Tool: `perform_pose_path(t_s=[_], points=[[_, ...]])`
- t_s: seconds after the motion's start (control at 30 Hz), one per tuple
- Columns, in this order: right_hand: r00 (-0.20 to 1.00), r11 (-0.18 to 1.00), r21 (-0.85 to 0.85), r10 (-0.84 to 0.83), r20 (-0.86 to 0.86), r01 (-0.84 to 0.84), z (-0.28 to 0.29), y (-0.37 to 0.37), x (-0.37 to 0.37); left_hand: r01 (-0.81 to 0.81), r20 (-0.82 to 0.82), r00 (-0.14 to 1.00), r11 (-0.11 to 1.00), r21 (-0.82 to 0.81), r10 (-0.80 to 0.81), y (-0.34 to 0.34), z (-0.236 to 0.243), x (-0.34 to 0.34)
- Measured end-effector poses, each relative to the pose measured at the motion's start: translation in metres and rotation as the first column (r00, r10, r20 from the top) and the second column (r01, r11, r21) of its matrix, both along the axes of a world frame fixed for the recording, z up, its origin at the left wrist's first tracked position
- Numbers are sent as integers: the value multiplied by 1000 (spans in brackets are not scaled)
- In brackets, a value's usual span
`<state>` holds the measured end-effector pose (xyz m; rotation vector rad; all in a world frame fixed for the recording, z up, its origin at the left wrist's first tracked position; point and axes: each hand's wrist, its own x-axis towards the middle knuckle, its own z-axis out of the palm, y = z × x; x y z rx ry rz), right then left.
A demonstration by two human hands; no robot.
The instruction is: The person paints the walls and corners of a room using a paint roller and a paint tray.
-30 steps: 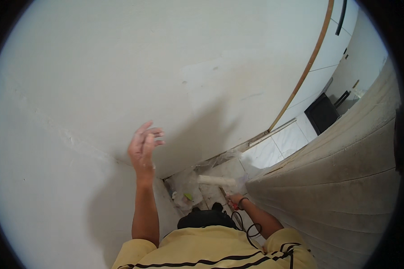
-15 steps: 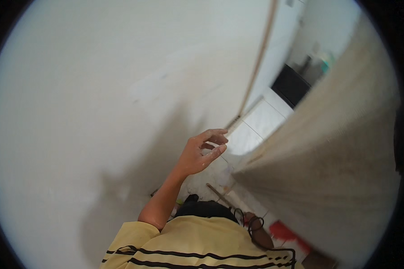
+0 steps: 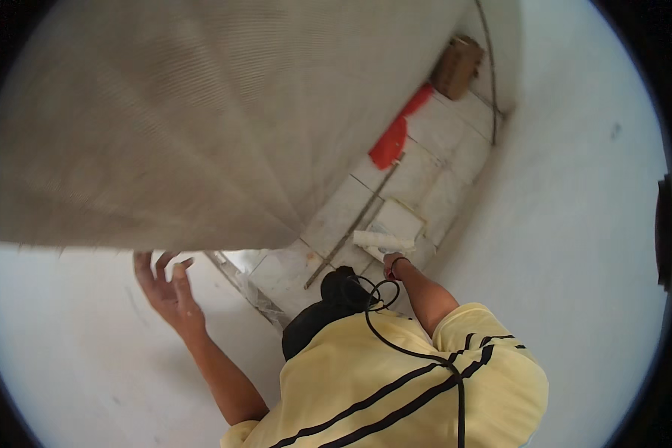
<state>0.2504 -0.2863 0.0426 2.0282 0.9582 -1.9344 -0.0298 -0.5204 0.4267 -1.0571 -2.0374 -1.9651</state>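
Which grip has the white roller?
The right grip, the one with the dark wristband, holds the white roller; the left grip is open and empty near the beige fabric.

Holds the left hand [image 3: 173, 297] raised out to the left, with fingers [image 3: 181, 279] spread apart and slightly bent, and with the left forearm [image 3: 220, 373] slanting up from the elbow [image 3: 248, 411]. Extends the right forearm [image 3: 425, 295] forward and inward, with the right hand [image 3: 390, 263] closed in a grip.

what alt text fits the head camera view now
A yellow-shirted person holds a white roller in the right hand; the left hand is open beside the edge of a large beige fabric panel. A brown box and something red lie on the tiled floor.
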Motion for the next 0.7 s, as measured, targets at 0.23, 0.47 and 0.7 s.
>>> perform_pose_path(t_s=[0.23,0.47,0.7], points=[[629,635,131,675,386,-761,-37,5,56,-217,-69,975,975,-52,213,-3,-23,-37],[185,140,145,908,375,-980,-160,64,45,-382,-55,924,907,-177,378,-21,-22,-74],[889,883,-125,-435,141,452,-245,112,-20,-285,111,872,679,-677,477,36,-73,-24]])
